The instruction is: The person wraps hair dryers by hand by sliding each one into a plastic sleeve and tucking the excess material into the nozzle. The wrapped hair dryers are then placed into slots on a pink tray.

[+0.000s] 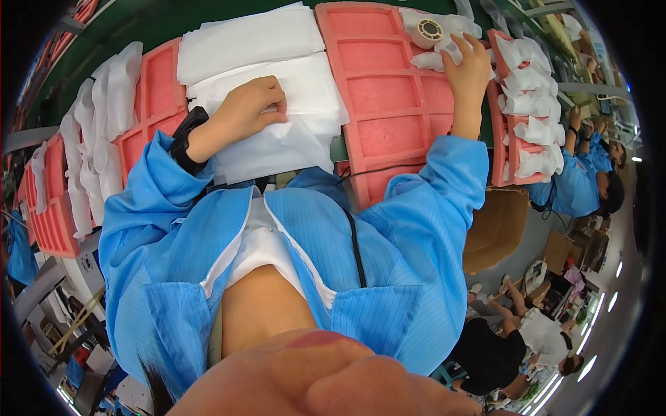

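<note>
My left hand [250, 105] pinches the edge of a thin white wrapping sheet [284, 149], on top of a stack of white sheets [253, 41] in front of me. A dark band is round that wrist. At the far right, my right hand [469, 69] curls over a white-wrapped bundle [431, 61] in a compartment of a pink foam tray [385, 135]; part of the bundle is hidden by the fingers. Just left of the hand sits a round cream-coloured part [427, 32] with a dark, ribbed centre. Another white-wrapped bundle [461, 24] lies beyond it.
A narrow pink tray of white-wrapped bundles [531, 104] stands on the right. More pink trays [163, 80] with long wrapped bundles [125, 87] lie left. A dark cable [381, 170] crosses the near tray. A cardboard box [496, 229] stands below right; co-workers [576, 180] sit beyond.
</note>
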`<action>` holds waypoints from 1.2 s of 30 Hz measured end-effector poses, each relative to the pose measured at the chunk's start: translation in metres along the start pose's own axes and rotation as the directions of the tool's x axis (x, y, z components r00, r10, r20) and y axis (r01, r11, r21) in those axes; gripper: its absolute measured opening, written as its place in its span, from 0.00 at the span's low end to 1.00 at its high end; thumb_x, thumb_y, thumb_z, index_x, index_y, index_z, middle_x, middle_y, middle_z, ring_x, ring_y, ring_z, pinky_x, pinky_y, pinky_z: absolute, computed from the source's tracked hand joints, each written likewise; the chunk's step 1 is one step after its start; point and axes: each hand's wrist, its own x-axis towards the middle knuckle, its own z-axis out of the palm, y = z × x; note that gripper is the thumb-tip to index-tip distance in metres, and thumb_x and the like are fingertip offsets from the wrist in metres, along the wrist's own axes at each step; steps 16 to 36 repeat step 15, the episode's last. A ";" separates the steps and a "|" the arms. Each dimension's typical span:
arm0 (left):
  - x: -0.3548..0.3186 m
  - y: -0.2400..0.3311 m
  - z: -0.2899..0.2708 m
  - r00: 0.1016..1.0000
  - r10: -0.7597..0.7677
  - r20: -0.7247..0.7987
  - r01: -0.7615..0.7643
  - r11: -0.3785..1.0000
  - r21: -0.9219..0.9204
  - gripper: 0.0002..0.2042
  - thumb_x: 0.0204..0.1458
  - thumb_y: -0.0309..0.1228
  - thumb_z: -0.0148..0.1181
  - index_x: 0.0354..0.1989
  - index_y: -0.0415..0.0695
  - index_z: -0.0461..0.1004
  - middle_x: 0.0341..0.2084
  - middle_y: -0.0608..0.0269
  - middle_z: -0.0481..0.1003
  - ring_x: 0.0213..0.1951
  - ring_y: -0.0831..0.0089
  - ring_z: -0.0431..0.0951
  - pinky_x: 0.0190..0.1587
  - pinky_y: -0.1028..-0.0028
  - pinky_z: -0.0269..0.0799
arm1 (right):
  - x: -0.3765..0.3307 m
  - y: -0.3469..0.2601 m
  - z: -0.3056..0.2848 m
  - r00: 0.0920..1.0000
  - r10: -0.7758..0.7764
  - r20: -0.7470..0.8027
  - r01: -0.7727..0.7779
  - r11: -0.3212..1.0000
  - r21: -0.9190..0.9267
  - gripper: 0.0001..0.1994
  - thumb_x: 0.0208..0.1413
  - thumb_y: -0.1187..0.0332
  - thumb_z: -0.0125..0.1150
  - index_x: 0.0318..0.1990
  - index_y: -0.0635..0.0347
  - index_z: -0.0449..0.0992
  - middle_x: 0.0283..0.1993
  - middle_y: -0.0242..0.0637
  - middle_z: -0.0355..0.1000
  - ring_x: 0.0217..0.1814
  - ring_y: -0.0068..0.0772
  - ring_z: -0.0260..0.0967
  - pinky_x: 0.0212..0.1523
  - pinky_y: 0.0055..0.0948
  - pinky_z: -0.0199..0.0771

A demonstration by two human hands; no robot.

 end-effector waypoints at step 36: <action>0.003 -0.011 -0.006 0.897 0.094 -0.433 0.037 0.957 0.287 0.13 0.42 0.33 0.65 0.38 0.47 0.75 0.39 0.58 0.71 0.38 0.59 0.73 0.41 0.65 0.69 | -0.035 -0.202 0.026 0.797 -0.541 0.268 0.217 0.671 0.709 0.12 0.41 0.71 0.66 0.37 0.56 0.78 0.44 0.36 0.72 0.46 0.41 0.69 0.45 0.38 0.71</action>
